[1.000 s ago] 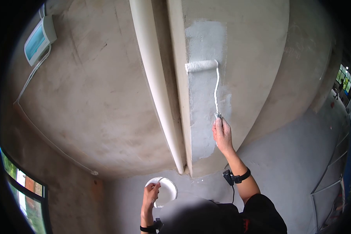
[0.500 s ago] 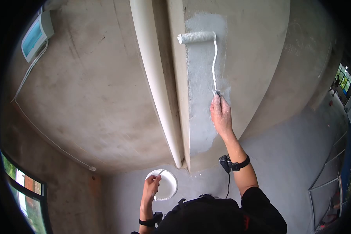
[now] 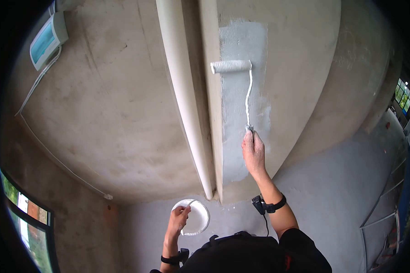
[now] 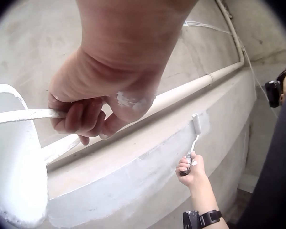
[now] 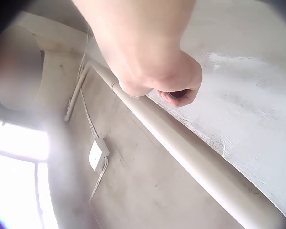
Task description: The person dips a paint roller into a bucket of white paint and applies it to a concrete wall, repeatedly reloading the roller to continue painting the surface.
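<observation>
My right hand (image 3: 254,152) grips the handle of a paint roller (image 3: 231,67), its white-coated sleeve lying across a freshly painted pale strip (image 3: 239,102) on the wall. The sleeve's left end reaches past the column's corner. Low in the head view, my left hand (image 3: 177,219) holds a white bucket (image 3: 207,223) by its handle. In the left wrist view, curled fingers wrap the paint-smeared bucket handle (image 4: 26,115), and white paint coats the bucket's inside. The right wrist view shows the handle's dark end (image 5: 178,94) inside my right fist; the sleeve is hidden there.
A cream vertical pipe (image 3: 183,91) runs in the corner left of the painted face. A white electrical box (image 3: 48,42) with cables hangs on the left wall. A window (image 3: 29,218) is at lower left, and metal frames (image 3: 380,218) stand at right.
The roller and right hand rose along the strip, then came back down partway, ending slightly above where they were a second ago. The left hand and bucket have barely moved.
</observation>
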`<state>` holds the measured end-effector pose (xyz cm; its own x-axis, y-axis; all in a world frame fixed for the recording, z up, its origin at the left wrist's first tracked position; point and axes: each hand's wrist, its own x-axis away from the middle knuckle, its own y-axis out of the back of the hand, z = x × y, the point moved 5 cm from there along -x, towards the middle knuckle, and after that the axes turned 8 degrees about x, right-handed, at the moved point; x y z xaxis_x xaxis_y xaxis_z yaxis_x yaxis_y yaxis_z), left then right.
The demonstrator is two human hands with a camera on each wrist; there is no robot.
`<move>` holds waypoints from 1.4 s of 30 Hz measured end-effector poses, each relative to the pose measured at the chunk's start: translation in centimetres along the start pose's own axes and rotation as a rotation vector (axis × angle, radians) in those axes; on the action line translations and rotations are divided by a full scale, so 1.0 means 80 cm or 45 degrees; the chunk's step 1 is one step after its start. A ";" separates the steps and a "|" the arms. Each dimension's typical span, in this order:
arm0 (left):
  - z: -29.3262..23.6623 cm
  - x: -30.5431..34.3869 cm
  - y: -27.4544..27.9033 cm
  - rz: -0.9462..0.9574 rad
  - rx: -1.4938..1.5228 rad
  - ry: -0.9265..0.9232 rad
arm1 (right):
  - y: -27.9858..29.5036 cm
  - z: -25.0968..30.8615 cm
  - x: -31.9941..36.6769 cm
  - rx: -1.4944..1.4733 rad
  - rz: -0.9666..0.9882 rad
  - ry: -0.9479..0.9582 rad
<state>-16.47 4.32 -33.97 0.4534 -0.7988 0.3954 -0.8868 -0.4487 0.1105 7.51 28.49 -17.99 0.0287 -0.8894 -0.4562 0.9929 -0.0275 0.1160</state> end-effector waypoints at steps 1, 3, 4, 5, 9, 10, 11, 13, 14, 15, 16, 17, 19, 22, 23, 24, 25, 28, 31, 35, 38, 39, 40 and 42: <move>0.003 -0.004 0.001 0.013 -0.017 0.007 | 0.000 -0.010 0.008 0.115 -0.032 0.046; 0.013 -0.008 0.004 0.025 -0.037 -0.001 | -0.001 -0.027 0.037 0.225 -0.074 0.103; -0.004 -0.005 0.004 0.023 -0.038 0.003 | -0.004 -0.024 0.037 0.258 -0.053 0.045; 0.004 -0.003 0.006 0.027 -0.042 -0.012 | -0.005 -0.034 0.058 0.289 -0.048 0.001; 0.004 -0.003 0.009 0.005 -0.019 0.002 | -0.020 -0.078 0.093 0.267 -0.048 -0.051; 0.003 -0.003 0.010 -0.002 -0.039 0.006 | -0.022 -0.076 0.091 0.261 -0.051 -0.038; -0.009 -0.004 0.004 -0.014 -0.059 0.032 | -0.020 -0.072 0.075 0.214 -0.046 -0.051; 0.002 -0.004 0.009 -0.008 -0.030 0.020 | -0.020 -0.068 0.073 0.163 -0.055 -0.043; 0.006 -0.006 0.011 0.002 -0.001 0.026 | -0.021 -0.062 0.061 0.124 -0.037 -0.033; 0.006 -0.007 0.012 0.000 0.000 0.024 | -0.020 -0.054 0.047 0.082 -0.019 -0.022; 0.006 -0.007 0.012 -0.006 -0.003 0.018 | -0.018 -0.047 0.033 0.081 -0.019 -0.020; 0.006 -0.006 0.011 -0.010 -0.006 0.013 | -0.018 -0.038 0.018 -0.017 0.009 -0.022; 0.006 -0.006 0.014 -0.012 0.005 0.009 | -0.019 -0.009 -0.011 -0.113 0.036 -0.022; 0.010 -0.006 0.016 -0.004 0.022 -0.001 | -0.020 0.033 -0.044 -0.325 0.111 -0.092; 0.011 -0.006 0.016 0.002 0.031 0.000 | -0.020 0.049 -0.055 -0.367 0.141 -0.093; 0.012 -0.006 0.016 0.002 0.031 -0.002 | -0.019 0.064 -0.066 -0.408 0.170 -0.094; 0.010 -0.003 0.018 -0.003 0.029 -0.004 | -0.017 0.080 -0.078 -0.408 0.171 -0.093; 0.013 -0.001 0.018 -0.012 0.028 -0.012 | -0.009 0.111 -0.100 -0.430 0.184 -0.034; 0.019 -0.001 0.019 -0.023 0.033 -0.004 | -0.006 0.108 -0.104 -0.445 0.219 -0.068; 0.024 -0.006 0.019 -0.013 0.043 0.012 | -0.009 0.069 -0.084 -0.421 0.207 -0.033; 0.023 -0.007 0.018 -0.028 -0.039 0.011 | -0.012 0.033 -0.054 -0.403 0.193 -0.075; 0.021 -0.008 0.020 -0.027 -0.038 0.010 | -0.015 0.022 -0.046 -0.389 0.207 -0.090; 0.020 -0.009 0.020 -0.022 -0.054 0.011 | -0.016 0.011 -0.035 -0.375 0.220 -0.108; 0.019 -0.010 0.020 -0.014 -0.072 0.013 | -0.016 -0.007 -0.015 -0.367 0.209 -0.145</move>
<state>-18.11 3.63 -35.52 0.4622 -0.7900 0.4029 -0.8857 -0.4337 0.1658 6.24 29.83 -18.08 0.1934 -0.9168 -0.3492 0.9685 0.2354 -0.0816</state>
